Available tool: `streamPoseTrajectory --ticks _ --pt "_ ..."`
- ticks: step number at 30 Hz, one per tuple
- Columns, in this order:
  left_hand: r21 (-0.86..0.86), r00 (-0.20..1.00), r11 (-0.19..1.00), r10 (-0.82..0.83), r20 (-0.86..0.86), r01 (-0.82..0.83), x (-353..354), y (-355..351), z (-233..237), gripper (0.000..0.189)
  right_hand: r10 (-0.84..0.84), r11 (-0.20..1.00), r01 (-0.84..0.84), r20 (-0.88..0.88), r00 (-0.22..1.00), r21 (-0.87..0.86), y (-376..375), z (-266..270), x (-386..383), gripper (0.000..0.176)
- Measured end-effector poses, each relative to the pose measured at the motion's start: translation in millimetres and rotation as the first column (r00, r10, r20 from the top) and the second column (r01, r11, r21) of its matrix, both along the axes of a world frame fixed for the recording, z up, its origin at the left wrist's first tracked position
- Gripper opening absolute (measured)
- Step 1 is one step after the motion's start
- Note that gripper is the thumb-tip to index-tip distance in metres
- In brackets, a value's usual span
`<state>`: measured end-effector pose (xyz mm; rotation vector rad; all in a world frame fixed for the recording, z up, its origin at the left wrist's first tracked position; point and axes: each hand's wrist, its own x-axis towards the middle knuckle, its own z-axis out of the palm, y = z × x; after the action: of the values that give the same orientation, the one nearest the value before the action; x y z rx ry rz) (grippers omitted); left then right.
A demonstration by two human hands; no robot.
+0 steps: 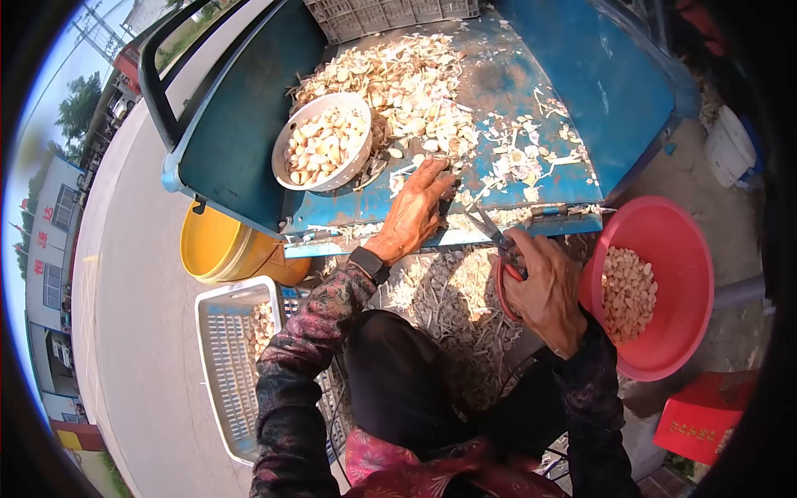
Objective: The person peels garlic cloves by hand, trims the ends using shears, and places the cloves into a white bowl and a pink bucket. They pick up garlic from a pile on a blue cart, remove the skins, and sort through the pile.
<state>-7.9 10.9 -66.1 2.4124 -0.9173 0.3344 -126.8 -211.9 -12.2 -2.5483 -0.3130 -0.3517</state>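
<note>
My left hand (417,209) reaches over the front edge of a blue cart bed (498,75), fingers stretched toward the near edge of a heap of garlic cloves and peelings (407,79). Its fingertips touch the bed beside a few loose pieces; no clove shows clearly in them. My right hand (544,286) is wrapped round scissors (488,226) with red handles, the blades pointing up and left over the bed's edge. A white colander (359,153) full of garlic cloves (320,149) sits left of my left hand.
Below the bed stand a yellow bucket (207,245) and a white-rimmed basket (217,390) at left, with a red basin (689,274) of cloves at right. Dry stalks (457,307) cover the ground by my legs. A grey crate (390,17) stands at the bed's back.
</note>
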Motion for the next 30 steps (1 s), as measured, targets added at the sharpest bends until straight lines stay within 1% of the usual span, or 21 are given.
streamPoseTrajectory --ticks 1,3,4,5,7,8,10,11,13,15,17,18,19,21,22,23,25,26,27,29,30 --pt "-0.022 0.999 1.0 -0.011 0.037 0.012 -10 1 9 0.052 -0.01 1.0 0.01 -0.003 1.0 0.022 -2 0 0 0.034" --pt "-0.11 0.991 0.987 0.115 -0.061 -0.122 -10 11 25 0.049 -0.025 0.998 0.026 -0.013 1.0 0.052 -2 -1 -2 0.033" --pt "-0.158 0.967 0.964 0.187 -0.172 -0.215 1 21 24 0.046 -0.026 0.998 0.027 -0.02 0.999 0.05 -3 -1 -2 0.034" --pt "-0.1 0.958 0.953 0.28 -0.057 -0.285 16 28 21 0.045 -0.028 0.998 0.029 -0.024 0.999 0.046 -3 0 -2 0.035" --pt "-0.024 0.954 0.954 0.3 0.018 -0.3 40 37 14 0.037 -0.024 0.999 0.024 -0.014 1.0 0.043 -3 -3 -1 0.033" --pt "-0.026 0.955 0.955 0.295 0.017 -0.295 50 35 9 0.037 -0.014 0.999 0.014 -0.008 1.0 0.039 -2 -4 -1 0.032" --pt "0.247 0.917 0.883 0.377 0.133 -0.399 64 26 3 0.029 -0.011 0.999 0.012 -0.026 1.0 0.035 -3 -3 0 0.031" --pt "0.246 0.92 0.886 0.371 0.128 -0.392 67 24 -1 0.029 -0.004 0.999 0.006 -0.043 0.999 0.034 -4 -3 0 0.031" --pt "0.315 0.912 0.856 0.396 0.11 -0.41 71 21 -5 0.024 -0.02 0.999 0.02 -0.03 0.999 0.025 -7 -2 0 0.031" --pt "0.314 0.92 0.865 0.382 0.091 -0.39 71 25 -8 0.025 -0.033 0.999 0.034 -0.018 0.999 0.025 -9 -4 0 0.031" --pt "0.265 0.952 0.915 0.297 0.073 -0.305 70 36 -12 0.025 -0.041 0.998 0.039 0.04 0.998 0.059 -8 -9 1 0.033" --pt "0.189 0.952 0.933 0.306 0.027 -0.306 68 36 -10 0.025 -0.046 0.997 0.043 0.04 0.998 0.061 -8 -8 1 0.033" --pt "0.19 0.953 0.934 0.302 0.026 -0.301 65 37 -7 0.025 -0.041 0.998 0.039 0.041 0.998 0.05 -8 -7 1 0.033" --pt "0.151 0.951 0.954 0.28 -0.134 -0.259 56 39 -2 0.024 -0.038 0.999 0.037 0.035 0.999 0.04 -8 -10 1 0.032" --pt "0.122 0.954 0.962 0.263 -0.146 -0.246 50 39 -1 0.024 -0.041 0.999 0.039 0.037 0.998 0.037 -8 -15 2 0.032" --pt "0.124 0.953 0.961 0.264 -0.148 -0.247 45 40 -1 0.024 -0.043 0.999 0.042 0.04 0.998 0.033 -8 -17 4 0.032" --pt "0.07 0.956 0.955 0.291 -0.044 -0.287 36 38 2 0.026 -0.04 0.999 0.039 0.041 0.998 0.032 -10 -18 5 0.032" --pt "-0.024 0.954 0.956 0.289 -0.075 -0.291 34 37 5 0.024 -0.041 0.998 0.038 0.056 0.998 0.04 -11 -21 5 0.032" --pt "-0.024 0.955 0.957 0.287 -0.075 -0.29 31 36 10 0.024 -0.041 0.998 0.038 0.07 0.997 0.047 -11 -22 5 0.032" --pt "-0.105 0.881 0.905 0.367 -0.298 -0.412 30 34 18 0.022 -0.041 0.998 0.038 0.074 0.996 0.047 -11 -20 5 0.032" --pt "-0.096 0.912 0.921 0.352 -0.211 -0.378 29 32 22 0.02 -0.04 0.998 0.036 0.078 0.996 0.046 -11 -19 5 0.032"
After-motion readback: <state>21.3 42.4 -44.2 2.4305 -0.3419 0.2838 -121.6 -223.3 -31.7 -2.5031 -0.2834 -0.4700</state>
